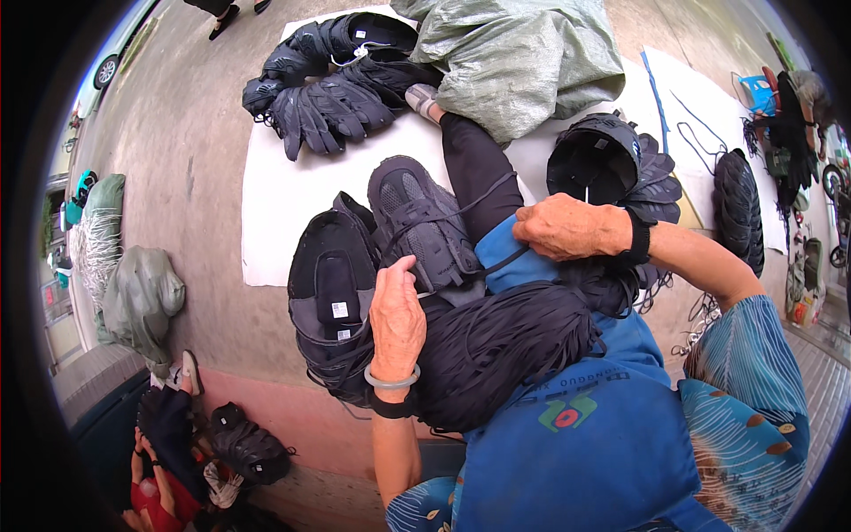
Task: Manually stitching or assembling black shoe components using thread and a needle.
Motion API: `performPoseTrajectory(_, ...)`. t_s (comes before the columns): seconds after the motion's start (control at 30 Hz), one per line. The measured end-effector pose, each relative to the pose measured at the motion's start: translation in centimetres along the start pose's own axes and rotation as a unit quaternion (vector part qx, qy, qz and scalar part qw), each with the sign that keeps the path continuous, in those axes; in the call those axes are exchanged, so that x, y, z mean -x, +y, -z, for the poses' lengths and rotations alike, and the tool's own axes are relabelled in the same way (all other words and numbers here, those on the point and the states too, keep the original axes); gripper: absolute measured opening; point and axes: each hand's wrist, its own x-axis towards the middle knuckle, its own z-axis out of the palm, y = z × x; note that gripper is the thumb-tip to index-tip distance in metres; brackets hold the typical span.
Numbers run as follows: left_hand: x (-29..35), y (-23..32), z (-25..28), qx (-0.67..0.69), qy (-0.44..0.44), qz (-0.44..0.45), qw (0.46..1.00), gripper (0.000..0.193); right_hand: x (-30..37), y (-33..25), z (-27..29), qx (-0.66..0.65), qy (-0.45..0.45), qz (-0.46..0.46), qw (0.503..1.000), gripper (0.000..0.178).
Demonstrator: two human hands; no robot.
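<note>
Dark shoe [424,232], white sheet [266,235], concrete floor [208,230] (a car [105,69] beyond)

The top edge cuts off the grey-green sack [523,58], and labels [339,309] in a black shoe [333,266] are unreadably small

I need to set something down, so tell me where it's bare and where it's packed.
Bare: the white sheet between the upper-left shoes and the near-left shoes; also the concrete floor between that sheet and the bags at far left. Crowded: around the left hand and right hand, with the grey shoe and bunched black laces.
</note>
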Motion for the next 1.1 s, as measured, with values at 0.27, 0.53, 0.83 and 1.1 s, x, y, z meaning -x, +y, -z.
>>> performPoseTrajectory(0.27,-0.2,-1.1,-0.8,-0.021,0.086,-0.047,0.995,0.024,-0.9,-2.5,-0.1,0.025,0.091,-0.006,0.995,0.015)
performPoseTrajectory(0.53,-0.1,0.1,-0.5,0.141,0.038,0.149,0.978,0.026,-3.5,-2.5,-1.7,0.017,-0.010,0.094,0.995,0.014)
performPoseTrajectory(0.83,-1.1,-2.0,-0.8,0.120,0.019,0.158,0.980,0.024,0.3,-1.1,0.7,-0.009,-0.016,-0.032,0.999,0.013)
performPoseTrajectory(1.1,-2.1,-2.8,-1.8,-0.032,0.094,0.078,0.992,0.021,-1.4,-2.3,-1.0,-0.023,-0.012,0.039,0.999,0.015)
